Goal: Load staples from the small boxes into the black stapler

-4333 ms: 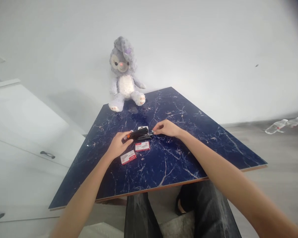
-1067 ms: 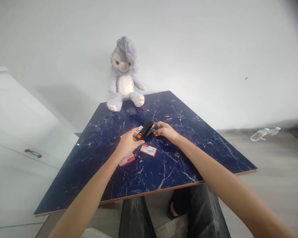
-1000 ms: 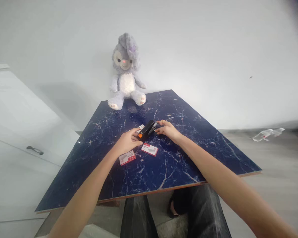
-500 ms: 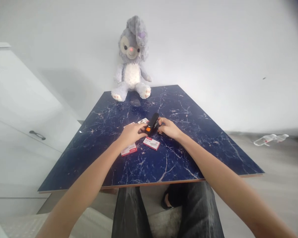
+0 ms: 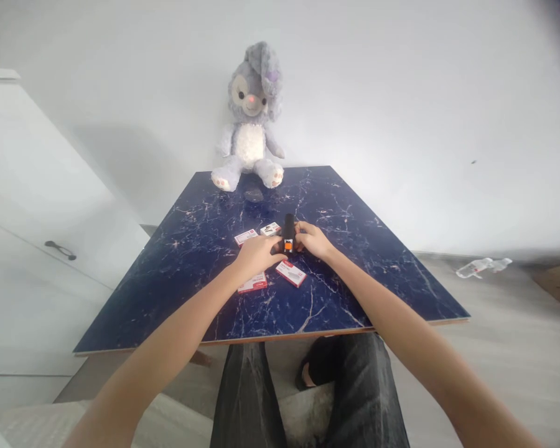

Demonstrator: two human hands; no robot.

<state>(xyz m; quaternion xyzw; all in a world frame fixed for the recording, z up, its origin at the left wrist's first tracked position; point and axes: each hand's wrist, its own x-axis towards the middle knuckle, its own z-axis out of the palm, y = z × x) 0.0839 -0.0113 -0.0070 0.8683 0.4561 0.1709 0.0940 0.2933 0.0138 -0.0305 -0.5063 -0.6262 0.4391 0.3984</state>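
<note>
A black stapler point(image 5: 289, 230) with an orange label on its near end stands between my hands over the middle of the table. My left hand point(image 5: 257, 252) grips its left side, thumb and fingers closed near the label. From the right, my right hand point(image 5: 312, 240) holds the stapler with curled fingers, their tips partly hidden. Close around lie several small red-and-white boxes: one box point(image 5: 291, 274) just in front of the stapler, another box point(image 5: 252, 284) partly under my left wrist, a third box point(image 5: 246, 237) behind that hand. A box with a dark picture point(image 5: 270, 229) is beyond my left fingers.
The dark blue marbled table point(image 5: 354, 274) has its near edge above my knees. A grey plush rabbit point(image 5: 251, 118) sits at the far edge against the wall. White cabinet doors point(image 5: 37, 205) stand at left, and clear plastic bottles point(image 5: 483, 267) lie on the floor at right.
The stapler has turned from a slant to nearly straight away from me, its orange label now facing me. Both hands stay on it. The whole view has shifted slightly.
</note>
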